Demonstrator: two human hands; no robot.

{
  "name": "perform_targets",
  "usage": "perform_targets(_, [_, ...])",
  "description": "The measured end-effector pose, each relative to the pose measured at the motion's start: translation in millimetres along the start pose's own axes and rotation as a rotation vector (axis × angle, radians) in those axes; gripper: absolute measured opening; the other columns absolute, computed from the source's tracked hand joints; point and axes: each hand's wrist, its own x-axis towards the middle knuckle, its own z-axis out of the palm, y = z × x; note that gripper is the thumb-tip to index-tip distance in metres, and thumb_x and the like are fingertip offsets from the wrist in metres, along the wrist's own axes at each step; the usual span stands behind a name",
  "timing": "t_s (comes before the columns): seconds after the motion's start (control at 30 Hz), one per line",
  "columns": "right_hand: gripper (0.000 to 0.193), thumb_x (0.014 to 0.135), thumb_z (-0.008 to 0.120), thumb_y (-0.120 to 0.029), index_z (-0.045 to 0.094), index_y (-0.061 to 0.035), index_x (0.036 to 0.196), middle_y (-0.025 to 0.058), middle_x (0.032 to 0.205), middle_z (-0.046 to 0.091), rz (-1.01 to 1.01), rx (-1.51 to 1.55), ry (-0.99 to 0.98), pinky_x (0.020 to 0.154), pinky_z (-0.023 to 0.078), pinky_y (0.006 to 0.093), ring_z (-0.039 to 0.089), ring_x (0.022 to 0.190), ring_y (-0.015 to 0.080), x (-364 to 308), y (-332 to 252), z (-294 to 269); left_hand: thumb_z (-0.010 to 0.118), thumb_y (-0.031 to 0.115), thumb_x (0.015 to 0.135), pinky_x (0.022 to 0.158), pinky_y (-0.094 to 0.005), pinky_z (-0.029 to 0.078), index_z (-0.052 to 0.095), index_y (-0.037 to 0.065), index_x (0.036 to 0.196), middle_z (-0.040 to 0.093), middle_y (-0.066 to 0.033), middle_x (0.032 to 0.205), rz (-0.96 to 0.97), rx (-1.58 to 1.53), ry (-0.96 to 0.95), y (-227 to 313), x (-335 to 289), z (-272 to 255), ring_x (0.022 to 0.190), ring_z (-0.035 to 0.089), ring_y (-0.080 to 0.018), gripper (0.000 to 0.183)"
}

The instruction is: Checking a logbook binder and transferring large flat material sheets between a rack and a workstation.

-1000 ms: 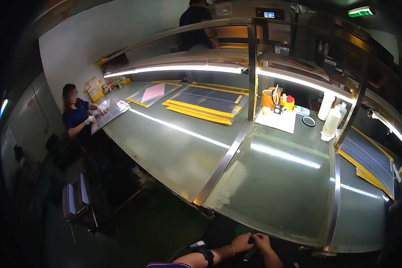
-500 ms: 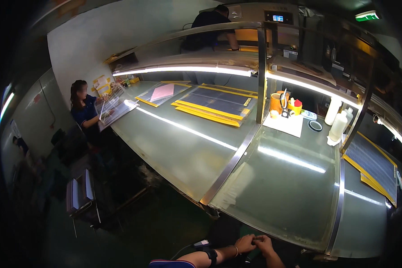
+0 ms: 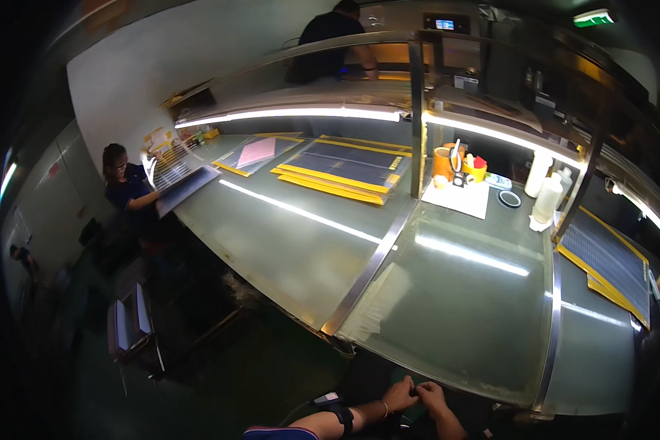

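Hands, left hand (image 3: 400, 396) touching right hand (image 3: 431, 398), hide anything held.

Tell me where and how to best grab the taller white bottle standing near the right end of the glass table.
Grip the taller white bottle around its upright body, just below the narrower neck. Come from its left side, since a smaller white bottle stands close at its front right and a metal post rises just beyond. Probably a one-hand wrap holds it best.

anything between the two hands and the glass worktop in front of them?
Nothing visible. The left hand and right hand meet fingertip to fingertip just below the near edge of the glass worktop. Whether the fingers pinch something is too small to tell.
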Motion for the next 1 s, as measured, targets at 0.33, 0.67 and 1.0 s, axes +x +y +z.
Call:
perform_targets(0.33, [0.017,0.080,0.059,-0.014,0.060,0.0001,0.089,0.0049,0.079,0.061,0.039,0.005,-0.015,0.064,0.045,0.0244,0.056,0.071,0.0123,3,0,1,0.067,0.032,0.068,0.070,-0.0406,0.047,0.056,0.004,0.070,0.058,-0.0151,0.078,-0.008,0.062,-0.111,6,0,-10,0.080,0.057,-0.0321,0.030])
perform_targets(0.67, [0.023,0.074,0.066,-0.013,0.060,0.0008,0.091,0.0068,0.082,0.062,-0.035,0.024,-0.076,0.067,0.047,0.0272,0.058,0.075,0.0144,-4,-10,6,0.066,0.033,0.069,0.068,-0.0402,0.047,0.054,0.005,0.072,0.059,-0.0132,0.075,0.035,0.112,-0.024,-1,-3,-6,0.076,0.059,-0.0307,0.030])
perform_targets(1.0, [0.028,0.067,0.068,-0.007,0.058,0.0021,0.092,0.0095,0.084,0.062,-0.060,-0.028,-0.051,0.067,0.048,0.0282,0.059,0.075,0.0169,8,7,-1,0.064,0.031,0.067,0.070,-0.0424,0.047,0.055,0.005,0.075,0.060,-0.0140,0.080,0.000,0.092,-0.077,-3,-3,-1,0.081,0.059,-0.0323,0.029])
